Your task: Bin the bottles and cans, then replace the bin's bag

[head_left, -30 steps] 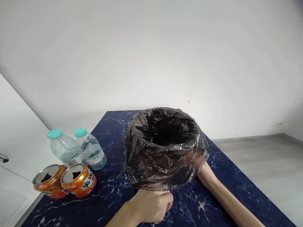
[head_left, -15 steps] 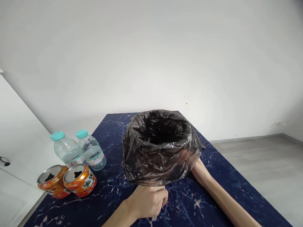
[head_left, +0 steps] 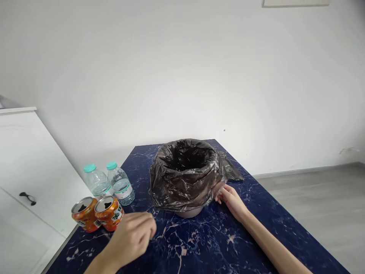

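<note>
From the bagged bin, the worktop gives passage at six o'clock; bottles block nine, cans block eight, the right hand blocks four.

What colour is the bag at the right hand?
The bag is black, with a brownish tint in places; the head view shows it best.

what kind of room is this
Probably a room in a home, though a small office is possible: a white cabinet with a dark handle stands at the left, a blue marble-patterned table against a plain wall, and the floor looks wood-like.
</note>
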`<move>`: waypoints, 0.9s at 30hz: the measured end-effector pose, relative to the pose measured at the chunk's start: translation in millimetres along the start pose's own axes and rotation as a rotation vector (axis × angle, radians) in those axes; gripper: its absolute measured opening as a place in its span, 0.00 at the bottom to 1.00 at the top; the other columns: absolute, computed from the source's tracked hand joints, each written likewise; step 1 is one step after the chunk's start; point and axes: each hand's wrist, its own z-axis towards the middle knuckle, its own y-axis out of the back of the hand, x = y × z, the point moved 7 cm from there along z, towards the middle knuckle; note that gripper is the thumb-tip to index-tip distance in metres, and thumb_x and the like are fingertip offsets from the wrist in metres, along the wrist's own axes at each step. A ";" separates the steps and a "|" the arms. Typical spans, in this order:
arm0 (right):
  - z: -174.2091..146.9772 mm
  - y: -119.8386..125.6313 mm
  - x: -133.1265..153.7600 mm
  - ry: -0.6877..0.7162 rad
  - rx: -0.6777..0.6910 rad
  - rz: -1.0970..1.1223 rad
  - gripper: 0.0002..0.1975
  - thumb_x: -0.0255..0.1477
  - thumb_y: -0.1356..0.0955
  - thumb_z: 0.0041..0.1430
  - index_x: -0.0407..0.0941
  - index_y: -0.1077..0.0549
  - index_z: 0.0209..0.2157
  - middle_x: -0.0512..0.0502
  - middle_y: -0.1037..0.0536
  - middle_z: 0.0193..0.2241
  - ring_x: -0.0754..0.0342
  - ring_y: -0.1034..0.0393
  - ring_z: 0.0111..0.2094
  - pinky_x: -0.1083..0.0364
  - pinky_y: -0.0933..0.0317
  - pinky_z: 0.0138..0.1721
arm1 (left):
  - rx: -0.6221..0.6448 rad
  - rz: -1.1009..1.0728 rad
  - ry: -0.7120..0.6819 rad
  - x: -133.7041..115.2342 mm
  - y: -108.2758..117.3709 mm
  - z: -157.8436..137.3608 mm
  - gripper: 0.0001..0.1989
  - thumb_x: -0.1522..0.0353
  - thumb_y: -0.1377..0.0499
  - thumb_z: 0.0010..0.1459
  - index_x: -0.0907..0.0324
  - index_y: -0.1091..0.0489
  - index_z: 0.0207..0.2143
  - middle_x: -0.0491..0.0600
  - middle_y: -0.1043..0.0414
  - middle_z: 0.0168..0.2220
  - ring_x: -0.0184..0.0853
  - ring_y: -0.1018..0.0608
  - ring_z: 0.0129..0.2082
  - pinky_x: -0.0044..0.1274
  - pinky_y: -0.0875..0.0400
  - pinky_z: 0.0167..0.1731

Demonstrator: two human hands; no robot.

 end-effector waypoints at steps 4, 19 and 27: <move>-5.5 -4.6 4.1 -0.008 0.020 0.018 0.17 0.44 0.24 0.57 0.44 0.23 0.32 0.50 0.25 0.22 0.54 0.33 0.25 0.56 0.42 0.26 | -0.263 0.279 0.196 34.8 78.1 12.1 0.15 0.77 0.48 0.66 0.54 0.31 0.28 0.44 0.26 0.25 0.34 0.25 0.28 0.27 0.31 0.35; -8.7 -9.1 19.2 -0.027 0.031 0.195 0.13 0.40 0.23 0.55 0.45 0.23 0.33 0.48 0.22 0.33 0.57 0.35 0.25 0.56 0.46 0.24 | -0.013 0.687 0.607 132.9 110.4 41.6 0.26 0.54 0.52 0.70 0.62 0.24 0.52 0.62 0.16 0.41 0.60 0.29 0.64 0.47 0.36 0.57; -11.0 -19.2 17.7 -0.065 0.106 0.244 0.14 0.41 0.23 0.56 0.45 0.20 0.36 0.47 0.22 0.34 0.56 0.36 0.25 0.56 0.47 0.25 | -0.065 0.521 0.582 126.0 113.8 43.9 0.21 0.52 0.44 0.68 0.56 0.26 0.53 0.56 0.17 0.50 0.51 0.17 0.47 0.37 0.25 0.48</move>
